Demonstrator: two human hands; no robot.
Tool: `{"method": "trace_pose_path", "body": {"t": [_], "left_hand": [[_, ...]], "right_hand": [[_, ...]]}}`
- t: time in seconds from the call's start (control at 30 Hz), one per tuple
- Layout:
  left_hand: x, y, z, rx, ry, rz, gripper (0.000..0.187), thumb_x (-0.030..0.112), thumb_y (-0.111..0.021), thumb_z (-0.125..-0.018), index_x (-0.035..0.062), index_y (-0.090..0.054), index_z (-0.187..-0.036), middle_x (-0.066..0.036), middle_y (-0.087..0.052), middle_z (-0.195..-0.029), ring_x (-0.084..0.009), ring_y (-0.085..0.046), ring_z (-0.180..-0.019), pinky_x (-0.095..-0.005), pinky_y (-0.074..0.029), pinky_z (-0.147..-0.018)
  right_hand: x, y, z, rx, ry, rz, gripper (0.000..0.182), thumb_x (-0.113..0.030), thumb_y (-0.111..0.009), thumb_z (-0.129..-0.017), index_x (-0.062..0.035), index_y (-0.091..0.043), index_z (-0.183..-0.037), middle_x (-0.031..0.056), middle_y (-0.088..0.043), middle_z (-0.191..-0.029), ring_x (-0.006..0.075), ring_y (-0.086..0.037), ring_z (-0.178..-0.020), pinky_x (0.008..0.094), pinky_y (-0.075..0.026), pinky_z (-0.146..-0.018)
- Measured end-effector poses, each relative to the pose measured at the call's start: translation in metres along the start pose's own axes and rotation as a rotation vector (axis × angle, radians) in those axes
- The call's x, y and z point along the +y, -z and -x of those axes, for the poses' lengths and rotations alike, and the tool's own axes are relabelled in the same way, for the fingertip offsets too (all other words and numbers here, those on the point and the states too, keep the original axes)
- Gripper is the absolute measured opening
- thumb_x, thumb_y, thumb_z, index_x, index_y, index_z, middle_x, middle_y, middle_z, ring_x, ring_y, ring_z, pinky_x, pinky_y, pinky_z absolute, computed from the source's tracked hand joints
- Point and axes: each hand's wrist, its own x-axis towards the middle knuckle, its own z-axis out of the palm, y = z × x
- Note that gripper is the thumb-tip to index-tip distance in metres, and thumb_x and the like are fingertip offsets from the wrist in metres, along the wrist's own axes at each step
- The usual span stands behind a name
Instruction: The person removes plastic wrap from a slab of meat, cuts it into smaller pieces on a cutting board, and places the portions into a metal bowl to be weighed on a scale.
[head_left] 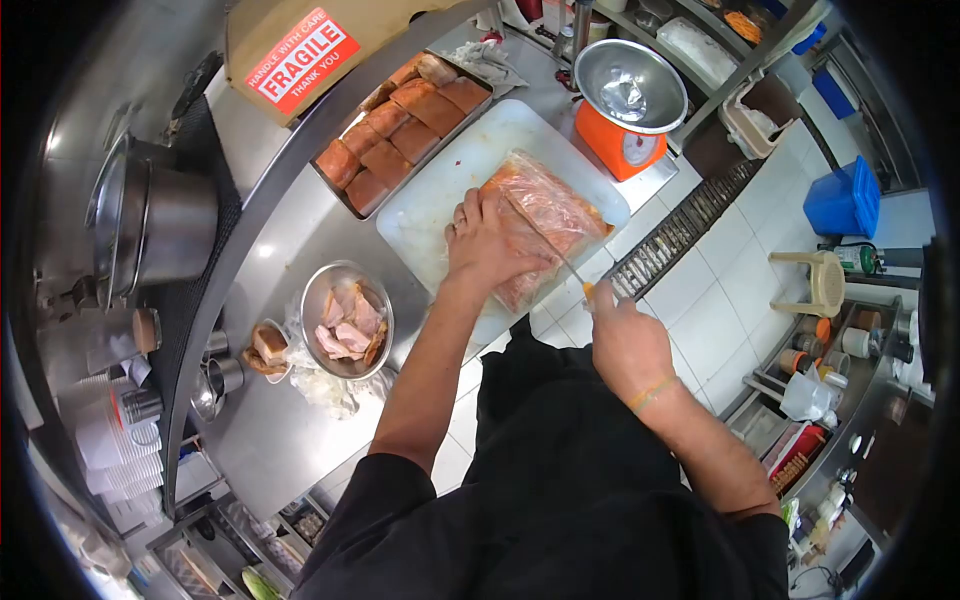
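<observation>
The right hand (632,340) has its grip closed round the handle of one knife (562,257), whose long axis slants—tip up-left, handle down-right in view—across one film-wrapped meat slab (555,195). The left hand (487,245) lies open, palm down on the slab, thumb pointing right (it hides part of the outline). The slab rests on one cutting board (410,222); beyond are one tray (432,156) and one metal bowl (318,290), both holding meat, on the tabletop (260,440).
</observation>
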Motion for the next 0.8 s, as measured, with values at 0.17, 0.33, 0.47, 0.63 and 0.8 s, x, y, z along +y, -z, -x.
{"method": "trace_pose_path", "body": {"t": [0.17, 0.33, 0.47, 0.63, 0.8], "left_hand": [[-0.004, 0.002, -0.006, -0.073, 0.027, 0.004, 0.139, 0.063, -0.099, -0.051, 0.0058, -0.031, -0.158, -0.023, -0.025, -0.168, -0.0447, -0.028, -0.155, -0.0631, -0.032, -0.12], [-0.009, -0.001, -0.007, -0.051, -0.01, -0.014, 0.139, 0.063, -0.099, -0.051, 0.007, -0.03, -0.159, -0.023, -0.027, -0.165, -0.0454, -0.029, -0.153, -0.0626, -0.032, -0.12], [-0.014, -0.003, -0.013, 0.005, -0.033, -0.004, 0.139, 0.061, -0.1, -0.05, 0.0096, -0.03, -0.159, -0.025, -0.028, -0.162, -0.046, -0.03, -0.151, -0.0622, -0.031, -0.12], [-0.016, -0.005, -0.021, 0.014, -0.033, -0.026, 0.142, 0.056, -0.102, -0.047, 0.0092, -0.028, -0.16, -0.027, -0.026, -0.164, -0.05, -0.027, -0.153, -0.0623, -0.028, -0.123], [-0.004, -0.005, -0.011, 0.108, -0.031, -0.052, 0.129, 0.05, -0.1, -0.055, 0.0088, -0.032, -0.157, -0.025, -0.029, -0.164, -0.0449, -0.029, -0.154, -0.0661, -0.026, -0.123]], "right_hand": [[-0.011, 0.012, -0.045, -0.13, -0.045, -0.061, 0.018, -0.007, -0.055, -0.097, 0.0007, -0.057, -0.114, 0.0208, -0.075, -0.093, 0.0378, -0.076, -0.083, 0.0481, -0.061, -0.074], [-0.02, 0.023, -0.081, -0.264, -0.058, -0.037, 0.017, -0.006, -0.055, -0.097, 0.002, -0.058, -0.112, 0.0247, -0.077, -0.099, 0.0401, -0.077, -0.093, 0.049, -0.061, -0.08], [-0.005, 0.0, -0.102, -0.244, -0.018, -0.008, 0.018, -0.008, -0.052, -0.1, 0.0017, -0.055, -0.114, 0.0255, -0.077, -0.098, 0.0416, -0.077, -0.089, 0.0502, -0.061, -0.077], [0.028, -0.059, -0.114, -0.15, 0.039, -0.024, 0.017, -0.011, -0.048, -0.102, -0.0005, -0.051, -0.114, 0.0251, -0.075, -0.094, 0.0426, -0.076, -0.086, 0.0528, -0.06, -0.073], [0.039, -0.086, -0.115, -0.075, 0.036, -0.056, 0.018, -0.012, -0.045, -0.103, -0.0007, -0.049, -0.117, 0.0259, -0.074, -0.096, 0.0439, -0.076, -0.087, 0.0547, -0.06, -0.074]]}}
